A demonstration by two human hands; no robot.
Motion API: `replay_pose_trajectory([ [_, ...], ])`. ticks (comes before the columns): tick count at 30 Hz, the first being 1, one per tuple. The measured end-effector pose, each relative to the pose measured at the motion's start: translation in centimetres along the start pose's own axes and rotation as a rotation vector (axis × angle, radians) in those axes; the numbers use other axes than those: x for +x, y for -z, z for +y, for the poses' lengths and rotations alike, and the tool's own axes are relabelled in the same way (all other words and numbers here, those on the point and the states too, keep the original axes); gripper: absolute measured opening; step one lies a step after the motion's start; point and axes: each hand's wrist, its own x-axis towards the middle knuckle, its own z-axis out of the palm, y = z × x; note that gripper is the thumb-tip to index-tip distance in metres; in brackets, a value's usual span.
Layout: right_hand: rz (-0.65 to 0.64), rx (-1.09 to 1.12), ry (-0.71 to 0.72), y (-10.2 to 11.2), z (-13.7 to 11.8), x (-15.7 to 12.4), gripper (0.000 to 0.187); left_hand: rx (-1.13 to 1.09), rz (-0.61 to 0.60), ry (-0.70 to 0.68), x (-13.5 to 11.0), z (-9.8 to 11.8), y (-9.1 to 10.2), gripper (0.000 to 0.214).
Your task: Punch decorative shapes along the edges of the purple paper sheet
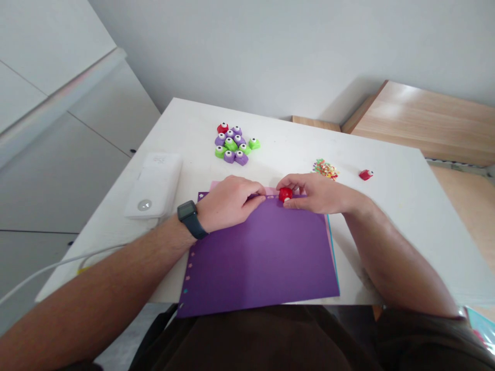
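Punch [285,194], red, probably light, rigid: right hand [317,192] clamped round sides; purple sheet [263,252], likely flexible: left hand [228,202] pinches edge.

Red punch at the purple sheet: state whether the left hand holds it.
No, the right hand holds the red punch, apart from the left hand.

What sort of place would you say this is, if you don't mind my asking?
Probably a craft corner in a home or small workroom: a white desk against a wall, clustered craft punches, and purple paper with punched edges.
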Motion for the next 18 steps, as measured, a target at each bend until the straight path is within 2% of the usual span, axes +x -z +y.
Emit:
replay_pose_trajectory([
  [18, 0.006, -0.068, 0.006, -0.34, 0.04, 0.34, 0.029, -0.011, 0.02, 0.007, 0.03, -0.17, -0.05, 0.025],
])
